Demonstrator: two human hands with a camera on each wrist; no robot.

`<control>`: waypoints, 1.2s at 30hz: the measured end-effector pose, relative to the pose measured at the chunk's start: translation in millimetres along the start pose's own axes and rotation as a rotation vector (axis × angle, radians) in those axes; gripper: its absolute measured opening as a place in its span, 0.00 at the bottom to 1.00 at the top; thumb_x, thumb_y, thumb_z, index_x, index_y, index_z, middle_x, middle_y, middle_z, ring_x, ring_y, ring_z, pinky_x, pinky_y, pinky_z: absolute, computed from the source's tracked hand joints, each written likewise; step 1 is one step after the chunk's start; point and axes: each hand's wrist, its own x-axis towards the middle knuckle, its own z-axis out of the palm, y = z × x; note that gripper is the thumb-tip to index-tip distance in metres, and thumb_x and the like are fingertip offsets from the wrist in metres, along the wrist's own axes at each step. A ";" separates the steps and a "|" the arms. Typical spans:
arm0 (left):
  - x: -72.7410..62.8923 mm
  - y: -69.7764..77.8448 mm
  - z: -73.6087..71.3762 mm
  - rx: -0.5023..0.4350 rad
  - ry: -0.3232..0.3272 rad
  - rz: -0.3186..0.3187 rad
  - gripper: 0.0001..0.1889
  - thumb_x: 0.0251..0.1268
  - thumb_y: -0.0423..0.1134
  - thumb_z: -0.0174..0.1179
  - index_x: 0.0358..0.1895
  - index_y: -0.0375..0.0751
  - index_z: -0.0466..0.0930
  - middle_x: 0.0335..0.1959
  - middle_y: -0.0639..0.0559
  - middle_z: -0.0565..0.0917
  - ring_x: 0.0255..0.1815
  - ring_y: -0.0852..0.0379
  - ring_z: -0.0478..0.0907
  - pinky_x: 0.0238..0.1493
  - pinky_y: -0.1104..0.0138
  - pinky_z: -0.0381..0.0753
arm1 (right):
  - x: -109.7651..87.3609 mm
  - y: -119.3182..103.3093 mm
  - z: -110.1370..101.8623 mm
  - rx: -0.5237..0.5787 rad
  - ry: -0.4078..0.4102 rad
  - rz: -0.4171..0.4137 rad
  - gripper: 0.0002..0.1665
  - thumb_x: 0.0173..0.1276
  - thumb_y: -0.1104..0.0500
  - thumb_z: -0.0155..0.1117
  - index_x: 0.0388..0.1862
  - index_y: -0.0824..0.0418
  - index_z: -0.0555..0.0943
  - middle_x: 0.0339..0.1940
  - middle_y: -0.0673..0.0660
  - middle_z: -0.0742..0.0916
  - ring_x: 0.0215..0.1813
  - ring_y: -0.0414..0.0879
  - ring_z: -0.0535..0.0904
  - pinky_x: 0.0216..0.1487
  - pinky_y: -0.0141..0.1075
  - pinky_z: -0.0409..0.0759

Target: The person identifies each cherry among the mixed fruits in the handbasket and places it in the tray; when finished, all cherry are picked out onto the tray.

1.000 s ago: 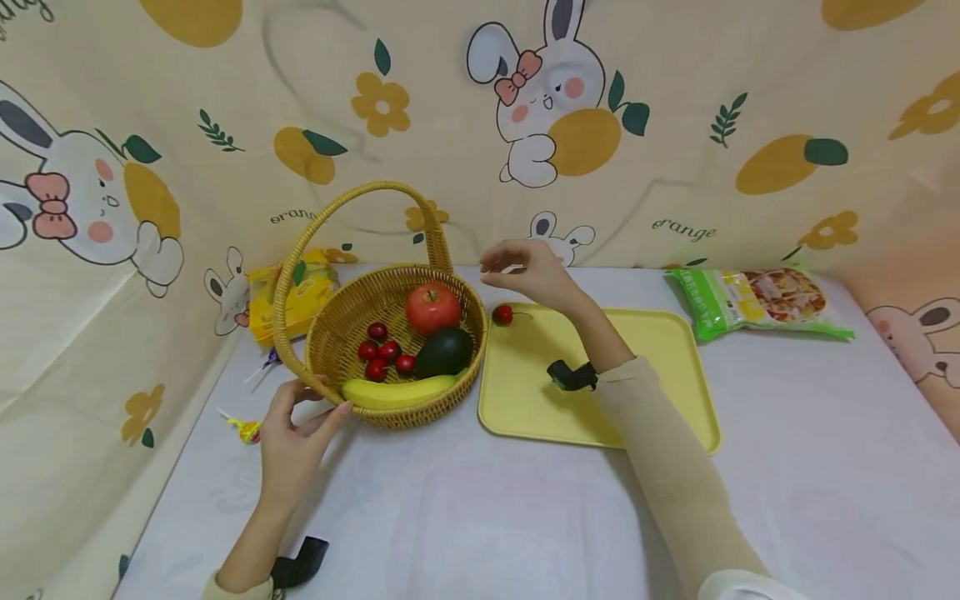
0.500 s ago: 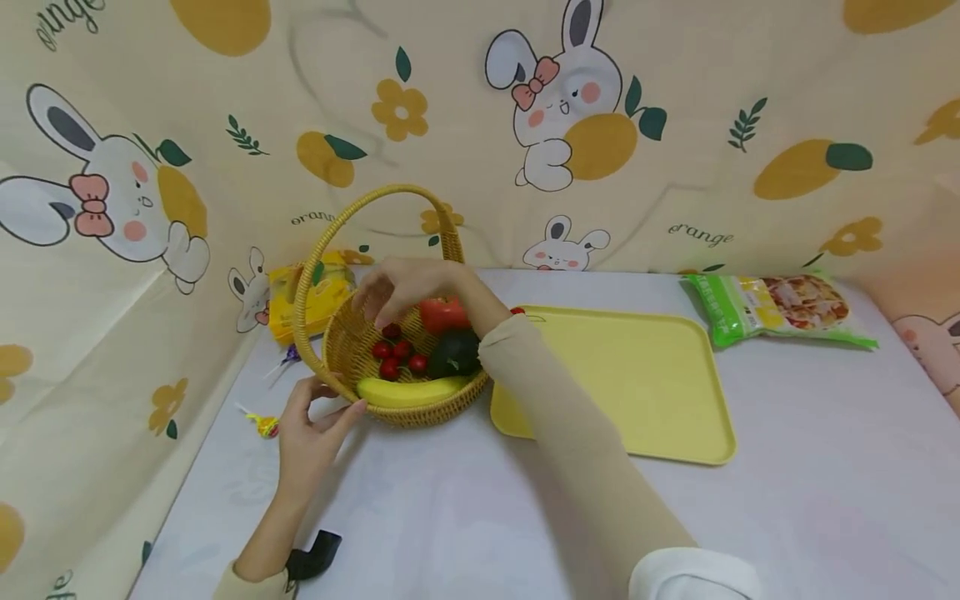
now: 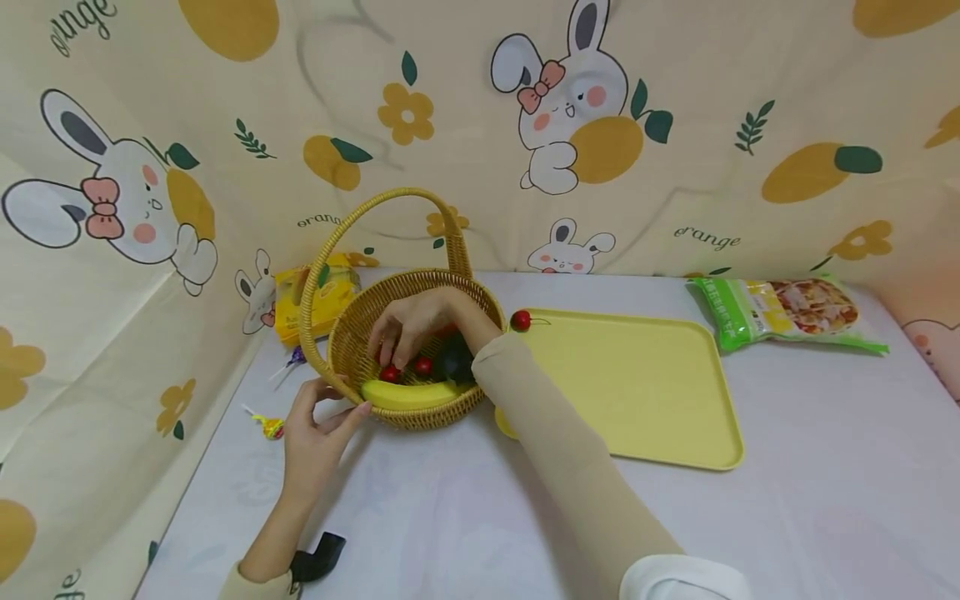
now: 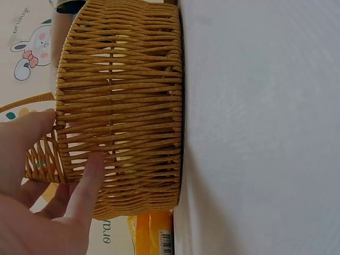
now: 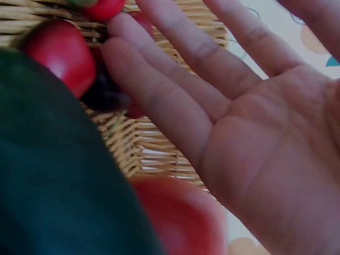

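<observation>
A wicker basket (image 3: 420, 417) with a tall looped handle stands at the left of the table. My left hand (image 3: 317, 437) grips it at the foot of the handle, thumb along the outer weave (image 4: 122, 106). Inside, my right hand (image 3: 416, 321) reaches down to the cherries (image 3: 390, 374); in the right wrist view its fingers are fairly straight, tips beside or touching them. Another cherry (image 3: 423, 367) lies close by, near the dark green avocado (image 3: 454, 360). Along the front rim rests a banana (image 3: 411, 396). The round red fruit (image 5: 180, 218) is mostly covered by the hand in the head view.
Right of the basket lies a yellow tray (image 3: 645, 392), a single stemmed cherry (image 3: 521, 320) at its far left corner. A green snack bag (image 3: 787, 312) is farther right. Behind the basket's left side sits a yellow packet (image 3: 330, 292), with lollipops (image 3: 270, 427) nearby.
My right hand has moved left from above the tray's far edge, then down into the basket among the cherries. The left hand keeps its hold on the basket. The head view has shifted slightly.
</observation>
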 end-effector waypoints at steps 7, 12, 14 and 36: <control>0.4 8.3 1.5 0.000 -0.003 0.021 0.24 0.55 0.16 0.67 0.55 0.19 0.72 0.50 0.28 0.74 0.50 0.56 0.73 0.43 0.72 0.87 | 3.9 5.0 1.3 -0.095 -0.050 -0.006 0.31 0.62 0.72 0.70 0.65 0.71 0.74 0.60 0.66 0.81 0.60 0.51 0.77 0.57 0.34 0.82; 0.8 -0.2 0.5 -0.008 -0.007 0.041 0.23 0.55 0.16 0.66 0.55 0.22 0.72 0.50 0.30 0.74 0.50 0.54 0.73 0.43 0.72 0.87 | 5.8 8.4 0.5 -0.082 -0.058 -0.009 0.32 0.62 0.72 0.69 0.66 0.71 0.73 0.60 0.68 0.80 0.60 0.53 0.77 0.56 0.35 0.83; 0.0 2.4 1.3 -0.002 -0.006 0.056 0.22 0.55 0.16 0.66 0.54 0.21 0.72 0.49 0.32 0.74 0.50 0.54 0.73 0.43 0.73 0.87 | 5.9 8.9 0.8 -0.090 -0.061 -0.018 0.32 0.63 0.72 0.69 0.67 0.71 0.73 0.61 0.68 0.79 0.61 0.54 0.76 0.56 0.34 0.83; -0.2 -5.5 0.8 0.001 0.000 0.064 0.23 0.54 0.15 0.66 0.54 0.21 0.72 0.50 0.33 0.74 0.51 0.45 0.74 0.43 0.71 0.87 | 8.5 6.6 4.5 -0.188 -0.030 -0.015 0.29 0.60 0.80 0.65 0.61 0.71 0.77 0.54 0.67 0.82 0.47 0.47 0.77 0.49 0.32 0.82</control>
